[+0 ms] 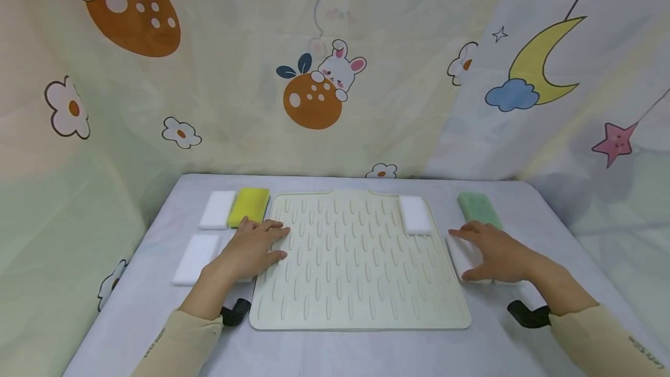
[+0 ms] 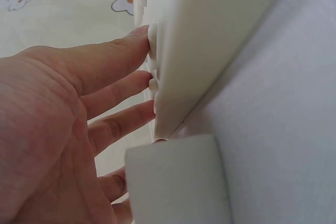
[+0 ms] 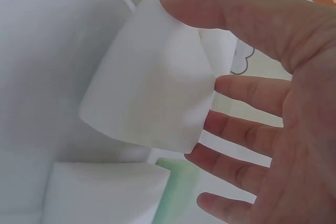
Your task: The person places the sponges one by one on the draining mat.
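My left hand (image 1: 248,249) rests its straight fingers on the left edge of a cream ridged mat (image 1: 361,260). In the left wrist view, the thumb and fingertips touch the mat's raised ridges, with a white sponge (image 2: 178,182) just below them. At the mat's right side, my right hand (image 1: 497,255) holds a white sponge (image 3: 152,77) between thumb and fingertips, and the sponge looks tilted and slightly bowed. Another white sponge (image 3: 105,192) lies beside it, partly hidden by the hand in the head view. One more white sponge (image 1: 415,215) lies on the mat's upper right.
Left of the mat sit a yellow sponge (image 1: 250,205) and white sponges, one at the back (image 1: 217,210) and one nearer (image 1: 196,259). A green sponge (image 1: 478,208) lies behind my right hand. Printed curtains (image 1: 235,74) hang behind the white-covered table (image 1: 356,354).
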{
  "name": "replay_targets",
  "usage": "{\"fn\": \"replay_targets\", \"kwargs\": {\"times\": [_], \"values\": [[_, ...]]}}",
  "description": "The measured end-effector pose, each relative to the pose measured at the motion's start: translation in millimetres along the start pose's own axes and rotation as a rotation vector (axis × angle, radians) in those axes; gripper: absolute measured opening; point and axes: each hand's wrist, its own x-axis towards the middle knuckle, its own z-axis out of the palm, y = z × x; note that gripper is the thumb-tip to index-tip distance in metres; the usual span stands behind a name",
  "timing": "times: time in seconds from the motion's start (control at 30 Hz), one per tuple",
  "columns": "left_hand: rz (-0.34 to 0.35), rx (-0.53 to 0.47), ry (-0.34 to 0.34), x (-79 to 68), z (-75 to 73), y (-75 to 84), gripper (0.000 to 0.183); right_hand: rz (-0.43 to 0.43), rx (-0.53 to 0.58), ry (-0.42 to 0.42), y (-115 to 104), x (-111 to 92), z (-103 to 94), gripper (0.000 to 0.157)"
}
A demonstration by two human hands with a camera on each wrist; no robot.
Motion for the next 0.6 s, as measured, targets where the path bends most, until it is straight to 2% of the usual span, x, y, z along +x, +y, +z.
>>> {"fn": "replay_targets", "kwargs": {"times": [0.6], "values": [[0.001, -0.008, -0.001, 0.4, 0.1, -1.0, 0.058, -0.010, -0.013, 0.013, -12.1, 4.0, -6.5, 0.096]]}}
